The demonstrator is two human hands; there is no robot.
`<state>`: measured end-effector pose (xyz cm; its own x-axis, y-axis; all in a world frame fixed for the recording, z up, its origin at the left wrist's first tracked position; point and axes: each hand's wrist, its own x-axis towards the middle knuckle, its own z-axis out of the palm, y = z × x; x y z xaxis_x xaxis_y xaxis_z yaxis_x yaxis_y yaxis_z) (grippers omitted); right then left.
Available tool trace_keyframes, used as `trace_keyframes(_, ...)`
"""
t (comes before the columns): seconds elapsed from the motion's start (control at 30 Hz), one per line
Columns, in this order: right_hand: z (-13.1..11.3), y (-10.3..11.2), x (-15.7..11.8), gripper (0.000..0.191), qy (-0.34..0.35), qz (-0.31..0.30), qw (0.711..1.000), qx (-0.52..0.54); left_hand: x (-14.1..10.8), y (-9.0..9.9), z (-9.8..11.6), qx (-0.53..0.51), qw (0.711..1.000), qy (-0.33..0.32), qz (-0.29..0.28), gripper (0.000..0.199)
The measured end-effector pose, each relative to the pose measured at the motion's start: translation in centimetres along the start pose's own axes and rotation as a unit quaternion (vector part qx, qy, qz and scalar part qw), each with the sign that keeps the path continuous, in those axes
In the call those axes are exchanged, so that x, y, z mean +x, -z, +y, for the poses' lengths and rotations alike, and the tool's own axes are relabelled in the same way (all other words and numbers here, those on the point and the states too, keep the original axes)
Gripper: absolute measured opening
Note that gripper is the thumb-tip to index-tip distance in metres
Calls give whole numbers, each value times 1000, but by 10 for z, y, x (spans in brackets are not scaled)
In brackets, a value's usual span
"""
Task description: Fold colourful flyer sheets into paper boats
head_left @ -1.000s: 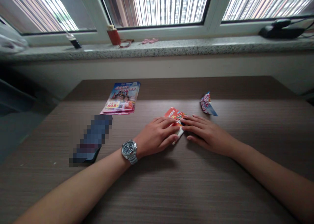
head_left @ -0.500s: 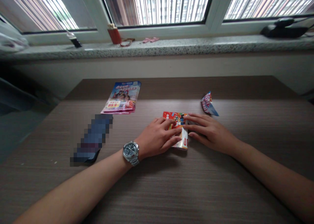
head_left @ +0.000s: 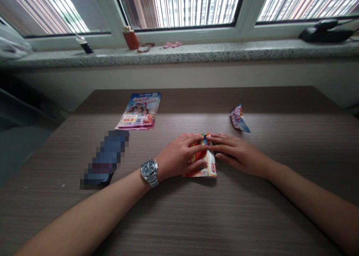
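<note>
A red, white and orange printed paper (head_left: 210,161) lies on the wooden table (head_left: 179,215), folded or creased. My left hand (head_left: 183,155), with a metal watch (head_left: 149,168) on the wrist, rests flat over its left part, fingers spread. My right hand (head_left: 238,151) lies at the paper's right edge, its fingers stretched out and the fingertips touching it near the top. Neither hand is closed round the paper. Part of the paper is hidden under my left hand.
A stack of leaflets (head_left: 141,112) lies at the back left, with a blurred-out phone (head_left: 108,158) nearer. A folded paper piece (head_left: 239,119) stands behind my right hand. On the windowsill (head_left: 202,54) are a red container (head_left: 131,39) and a black device (head_left: 325,33).
The printed paper has shifted slightly toward me and shows more of its lower part. My hands have moved only a little, my left fingers now lying further across it.
</note>
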<state>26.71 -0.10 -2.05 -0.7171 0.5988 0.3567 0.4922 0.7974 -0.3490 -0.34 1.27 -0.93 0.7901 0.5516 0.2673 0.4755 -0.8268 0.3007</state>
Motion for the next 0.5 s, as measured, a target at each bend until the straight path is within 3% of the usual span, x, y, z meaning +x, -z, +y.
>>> trace_keyframes(0.2,2,-2,0,30,-32,46,998,-14,-2,-7,2,13,1000,-1,2,44)
trace_keyframes(0.5,-1,0,-1,28,-44,47,997,-40,-2,-8,5,-2,1000,10,-11,47)
